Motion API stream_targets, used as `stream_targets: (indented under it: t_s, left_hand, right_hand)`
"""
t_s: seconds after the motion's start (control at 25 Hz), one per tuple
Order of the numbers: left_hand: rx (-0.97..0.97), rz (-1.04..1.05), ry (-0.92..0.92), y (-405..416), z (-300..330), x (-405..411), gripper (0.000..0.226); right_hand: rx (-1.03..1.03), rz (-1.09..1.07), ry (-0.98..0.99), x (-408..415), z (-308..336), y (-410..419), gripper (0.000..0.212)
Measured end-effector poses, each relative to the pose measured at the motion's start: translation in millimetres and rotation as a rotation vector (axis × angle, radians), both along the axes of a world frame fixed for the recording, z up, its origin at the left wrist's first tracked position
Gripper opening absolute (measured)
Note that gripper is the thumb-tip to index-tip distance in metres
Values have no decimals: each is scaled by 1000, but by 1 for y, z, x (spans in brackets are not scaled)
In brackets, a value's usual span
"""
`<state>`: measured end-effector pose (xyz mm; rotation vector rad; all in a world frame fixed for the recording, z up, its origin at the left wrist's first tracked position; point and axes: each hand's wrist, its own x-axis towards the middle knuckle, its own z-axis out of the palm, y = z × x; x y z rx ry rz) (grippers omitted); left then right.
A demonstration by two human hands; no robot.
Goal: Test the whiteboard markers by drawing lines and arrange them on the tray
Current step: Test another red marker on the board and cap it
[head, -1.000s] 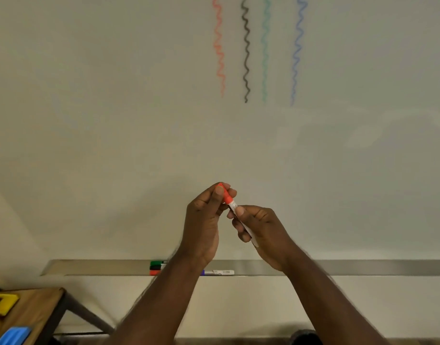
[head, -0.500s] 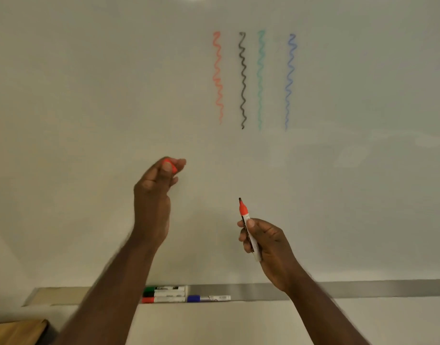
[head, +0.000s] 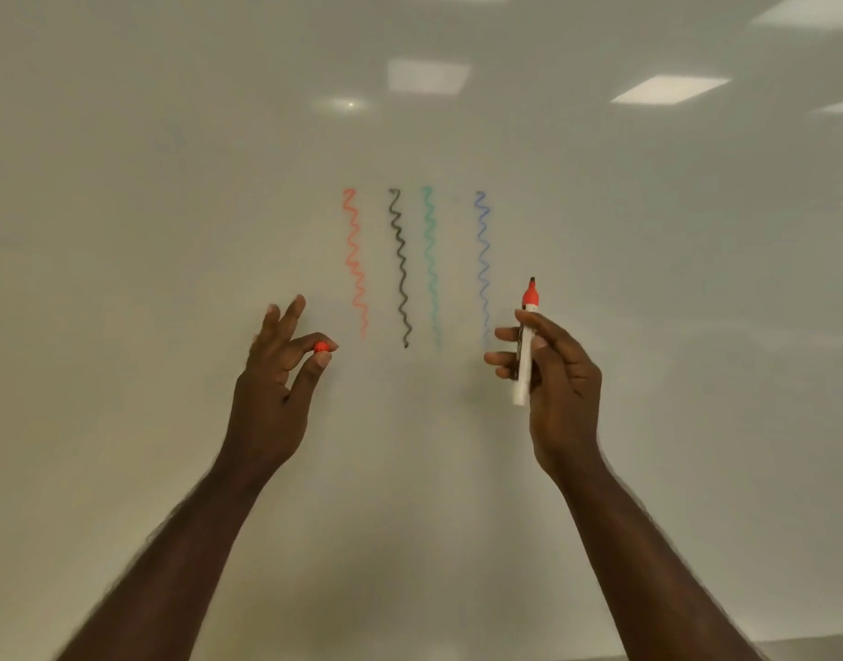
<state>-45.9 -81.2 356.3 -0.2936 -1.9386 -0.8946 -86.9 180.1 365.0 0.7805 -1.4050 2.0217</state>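
Observation:
My right hand [head: 555, 374] grips an uncapped red marker [head: 527, 341] upright, its tip pointing up just right of the blue line's lower end. My left hand [head: 278, 374] pinches the small red cap [head: 321, 346] between thumb and forefinger, other fingers spread, left of the red line. On the whiteboard [head: 171, 231] stand wavy vertical lines: red [head: 355, 262], black [head: 400, 267], green [head: 431, 267] and blue [head: 483, 260]. The tray and the other markers are out of view.
Ceiling lights reflect in the board's upper right part [head: 667, 88]. A strip of the board's lower edge [head: 810, 648] shows at the bottom right corner.
The cap came off the red marker and the hands parted. Both hands rose toward the drawn lines, and my view tilted up, so the tray dropped out of view.

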Motion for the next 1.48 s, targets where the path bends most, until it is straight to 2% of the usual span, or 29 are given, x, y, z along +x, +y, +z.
stream_targets:
  t_s: [0.08,0.2,0.36,0.48,0.6,0.92,1.12,1.48]
  left_hand:
    - [-20,28,34,-1,9,-13,16]
    - [-70,63,80,1,22,-27,19]
    - [-87,122,113,-2,30,-40,38]
    - [-118,143,123,-5,29,-44,41]
    - [-132,141,131,-8,27,-45,42]
    - [-130,117,125,-14,26,-45,44]
    - [-149,85,124,-15,29,-42,31]
    - [-135,106,125,-15,26,-44,43]
  right_hand:
    - [41,-56,118,-12,22,9,37]
    - [141,-333,318,-32,49,17,28]
    - [159,-658,543,-53,70,17,22]
    - [177,-863,565,-62,77,13,22]
    - [165,-963,570,-71,78,7,15]
    - [106,-1025,603,-84,79,-1,12]
    - [149,-1041,600,-88,81,0,18]
    - [194,-1087,590,-81,63,3,17]
